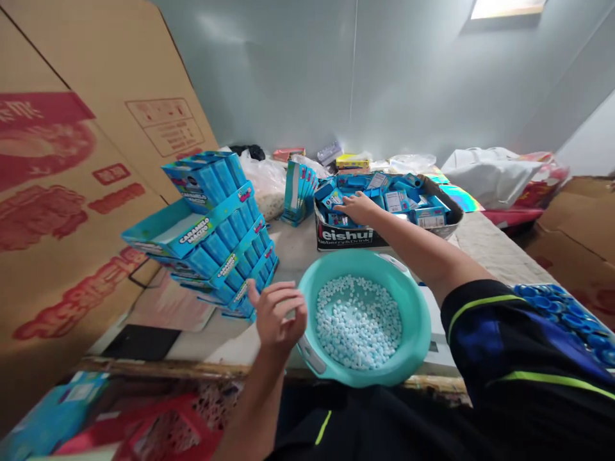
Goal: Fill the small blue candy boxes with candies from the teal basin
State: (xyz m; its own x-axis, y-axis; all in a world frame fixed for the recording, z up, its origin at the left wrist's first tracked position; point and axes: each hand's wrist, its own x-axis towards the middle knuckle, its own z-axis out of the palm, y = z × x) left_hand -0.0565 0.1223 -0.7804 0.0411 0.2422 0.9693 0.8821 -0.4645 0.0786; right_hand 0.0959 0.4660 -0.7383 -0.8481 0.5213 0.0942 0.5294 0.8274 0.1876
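Observation:
My right hand (pixel 358 209) reaches over the left part of a black carton (pixel 346 238) filled with small blue boxes (pixel 396 201); its fingers are spread on or just above them. Beside the left rim of a turquoise basin (pixel 416 307), my left hand (pixel 280 312) is raised with fingers apart and loosely curled, nothing visible in it. Many pale blue and white candies (pixel 358 330) lie inside the basin. Left of that hand stands a stack of blue display trays (pixel 230 256) holding blue boxes, the top one partly filled.
Large brown cartons (pixel 110 147) rise at the left. Behind are plastic bags (pixel 264 182) and upright blue boxes (pixel 298 192). Many blue round pieces (pixel 567 314) lie at the right. A black flat item (pixel 141 342) is near the table's front edge.

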